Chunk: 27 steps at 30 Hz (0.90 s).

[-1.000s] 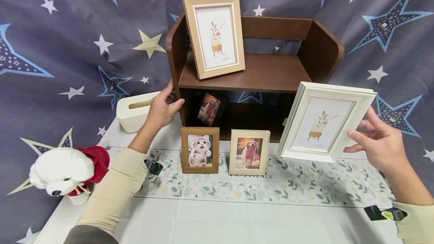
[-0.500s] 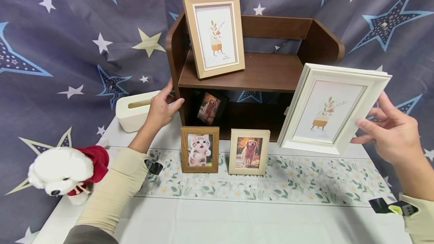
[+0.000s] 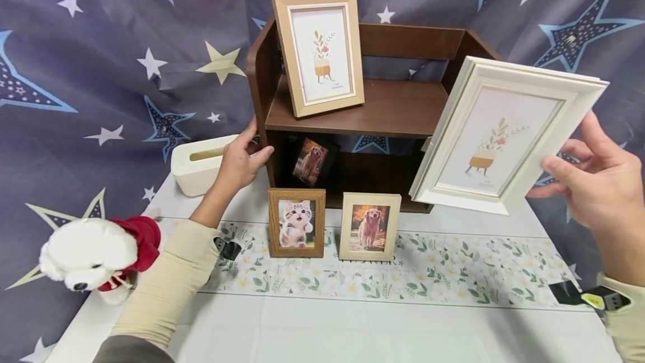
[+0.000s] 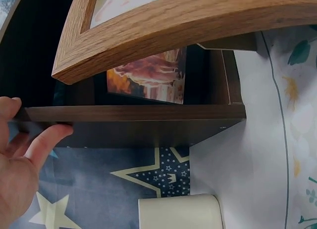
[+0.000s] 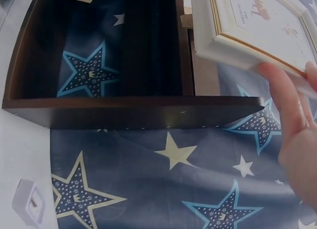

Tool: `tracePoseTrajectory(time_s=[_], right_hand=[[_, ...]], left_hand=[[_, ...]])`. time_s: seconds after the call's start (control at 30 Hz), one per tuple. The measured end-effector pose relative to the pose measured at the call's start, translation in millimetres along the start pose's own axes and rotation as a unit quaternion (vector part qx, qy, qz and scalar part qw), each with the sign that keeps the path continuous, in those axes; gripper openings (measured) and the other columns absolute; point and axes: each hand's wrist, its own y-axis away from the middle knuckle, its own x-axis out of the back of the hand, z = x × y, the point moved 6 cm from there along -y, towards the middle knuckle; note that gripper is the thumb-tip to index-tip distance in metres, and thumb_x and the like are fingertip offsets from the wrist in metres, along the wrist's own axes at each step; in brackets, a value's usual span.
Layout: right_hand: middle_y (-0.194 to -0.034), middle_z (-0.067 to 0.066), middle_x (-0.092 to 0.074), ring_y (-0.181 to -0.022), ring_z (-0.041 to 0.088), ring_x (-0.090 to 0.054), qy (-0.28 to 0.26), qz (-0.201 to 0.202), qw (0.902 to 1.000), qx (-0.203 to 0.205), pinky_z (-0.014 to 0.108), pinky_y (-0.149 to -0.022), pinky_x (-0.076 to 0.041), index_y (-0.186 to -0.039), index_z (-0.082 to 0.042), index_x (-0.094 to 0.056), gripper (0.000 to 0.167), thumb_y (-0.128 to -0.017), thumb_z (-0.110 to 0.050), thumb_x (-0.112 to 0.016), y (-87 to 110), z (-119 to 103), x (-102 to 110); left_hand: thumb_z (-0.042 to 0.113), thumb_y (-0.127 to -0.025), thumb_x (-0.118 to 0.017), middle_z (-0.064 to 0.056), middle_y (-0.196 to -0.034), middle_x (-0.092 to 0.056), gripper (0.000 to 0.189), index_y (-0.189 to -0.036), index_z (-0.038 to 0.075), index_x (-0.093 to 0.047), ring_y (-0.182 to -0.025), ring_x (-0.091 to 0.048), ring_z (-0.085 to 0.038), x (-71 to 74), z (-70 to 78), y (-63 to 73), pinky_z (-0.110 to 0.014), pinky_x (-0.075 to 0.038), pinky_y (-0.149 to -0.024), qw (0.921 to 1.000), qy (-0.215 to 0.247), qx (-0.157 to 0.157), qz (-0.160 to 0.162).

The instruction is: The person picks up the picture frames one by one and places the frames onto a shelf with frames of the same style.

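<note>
White frame (image 3: 496,142) higher now, brown shelf (image 3: 398,104) partly hidden behind it

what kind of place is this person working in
Probably a staged tabletop set rather than a lived-in room: a grey-blue, star-printed fabric backdrop hangs behind a white table bearing a dark brown, wood-look shelf.

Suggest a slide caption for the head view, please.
Right fingers hold a white picture frame near the brown shelf; left fingers grip its left side.
</note>
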Motion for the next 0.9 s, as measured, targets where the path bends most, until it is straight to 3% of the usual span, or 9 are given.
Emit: tracePoseTrajectory(time_s=[0.13,0.23,0.37,0.5,0.7,0.83,0.9], right_hand=[[-0.131,0.014,-0.070,-0.103,0.022,-0.076,-0.002,0.003,1.0000,-0.001,0.038,-0.050,-0.059,-0.158,-0.002,-0.032,0.080,-0.087,0.034,-0.044,-5.5,-3,-5],[-0.129,0.016,-0.070,-0.106,0.023,-0.075,-0.006,0.009,0.9999,0.004,0.039,-0.050,-0.059,-0.158,-0.001,-0.033,0.080,-0.087,0.034,-0.044,-11.5,-6,-8],[-0.127,0.017,-0.071,-0.106,0.023,-0.075,-0.002,0.032,0.9995,-0.001,0.040,-0.048,-0.058,-0.157,-0.006,-0.037,0.080,-0.087,0.032,-0.047,-20.2,-8,-11],[-0.128,0.015,-0.071,-0.106,0.022,-0.075,0.014,0.061,0.9980,-0.006,0.040,-0.047,-0.057,-0.156,-0.012,-0.042,0.080,-0.088,0.028,-0.052,-28.3,-7,-14],[-0.118,0.012,-0.075,-0.098,0.019,-0.076,0.040,0.096,0.9945,-0.009,0.038,-0.047,-0.058,-0.153,-0.019,-0.048,0.078,-0.087,0.021,-0.063,-41.5,0,-17],[-0.113,0.008,-0.077,-0.091,0.016,-0.077,0.053,0.118,0.9911,-0.030,0.037,-0.047,-0.058,-0.150,-0.023,-0.052,0.078,-0.085,0.017,-0.069,-52.9,7,-18],[-0.112,0.007,-0.077,-0.090,0.016,-0.077,0.050,0.131,0.9892,-0.044,0.037,-0.047,-0.058,-0.149,-0.025,-0.053,0.078,-0.085,0.016,-0.071,-58.0,10,-19]], left_hand=[[0.000,-0.091,-0.073,-0.020,-0.155,-0.047,0.078,-0.158,0.012,-0.037,-0.116,-0.065,-0.040,1.3,0.9,0.6,-0.044,-0.060,-0.092,1.0000,0.003,-0.004,-0.004],[0.001,-0.091,-0.073,-0.021,-0.155,-0.047,0.077,-0.158,0.012,-0.037,-0.114,-0.066,-0.040,1.6,1.3,0.9,-0.029,-0.061,-0.089,0.9999,0.006,-0.005,-0.007],[0.001,-0.092,-0.072,-0.021,-0.155,-0.047,0.077,-0.159,0.012,-0.036,-0.112,-0.067,-0.041,1.3,0.8,0.8,-0.008,-0.054,-0.081,0.9999,0.010,-0.004,-0.010],[0.000,-0.092,-0.072,-0.022,-0.155,-0.046,0.077,-0.159,0.012,-0.035,-0.110,-0.067,-0.044,1.0,0.9,0.8,0.001,-0.049,-0.075,0.9998,0.013,-0.001,-0.013],[0.002,-0.093,-0.072,-0.020,-0.156,-0.046,0.076,-0.159,0.014,-0.036,-0.109,-0.068,-0.045,-0.5,-0.1,-0.6,0.001,-0.048,-0.072,0.9997,0.016,0.009,-0.013],[0.002,-0.093,-0.072,-0.019,-0.156,-0.047,0.077,-0.159,0.013,-0.036,-0.112,-0.067,-0.041,-0.4,-0.9,-0.6,-0.021,-0.062,-0.084,0.9999,0.007,0.005,-0.009],[0.002,-0.092,-0.073,-0.020,-0.155,-0.047,0.077,-0.159,0.012,-0.036,-0.112,-0.067,-0.040,0.4,-0.4,0.0,-0.023,-0.062,-0.086,1.0000,0.001,0.000,-0.007]])
